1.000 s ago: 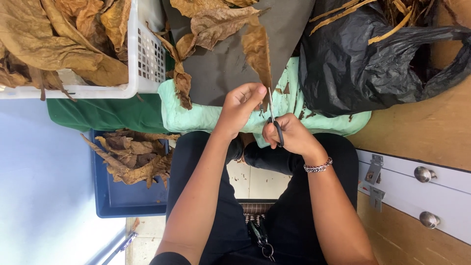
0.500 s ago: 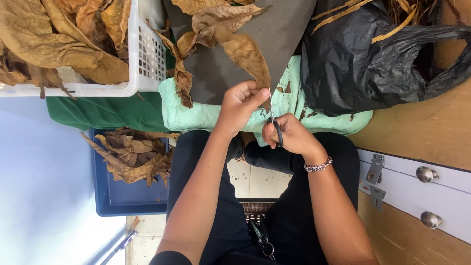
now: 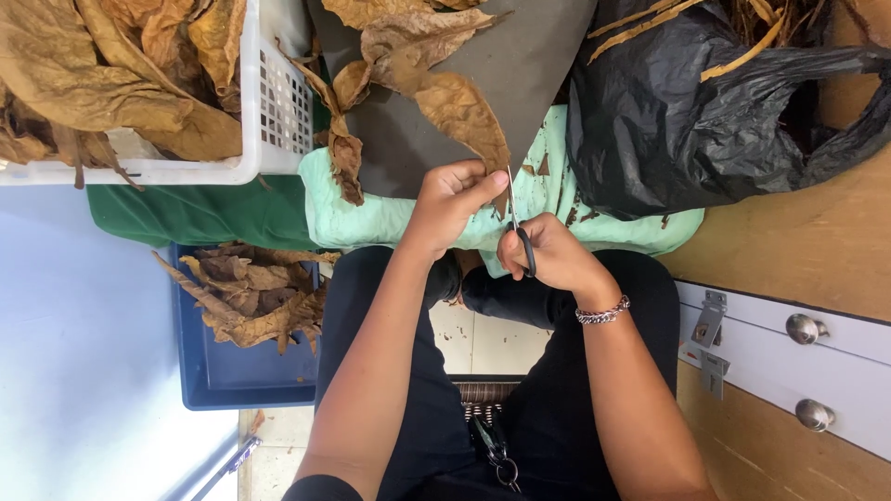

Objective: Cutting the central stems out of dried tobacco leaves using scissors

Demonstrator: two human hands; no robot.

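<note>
My left hand point(image 3: 452, 199) pinches the lower end of a dried brown leaf point(image 3: 455, 104) that lies on a grey board point(image 3: 520, 65). My right hand point(image 3: 552, 252) grips black-handled scissors point(image 3: 518, 223), with the blades pointing up at the leaf's edge just beside my left fingers. Both hands meet over a light green cloth point(image 3: 371, 213) at the board's near edge. A bead bracelet point(image 3: 603, 314) circles my right wrist.
A white plastic basket point(image 3: 269, 121) full of dried leaves stands at the upper left on a dark green cloth point(image 3: 195, 215). A blue tray point(image 3: 218, 376) with more leaves sits below it. A black plastic bag point(image 3: 687, 111) holds leaf stems at the upper right. A wooden cabinet point(image 3: 817, 269) with metal knobs is on the right.
The leaf has shifted slightly under my left hand, and the scissors have crept up along its edge. Both hands stay in nearly the same place.
</note>
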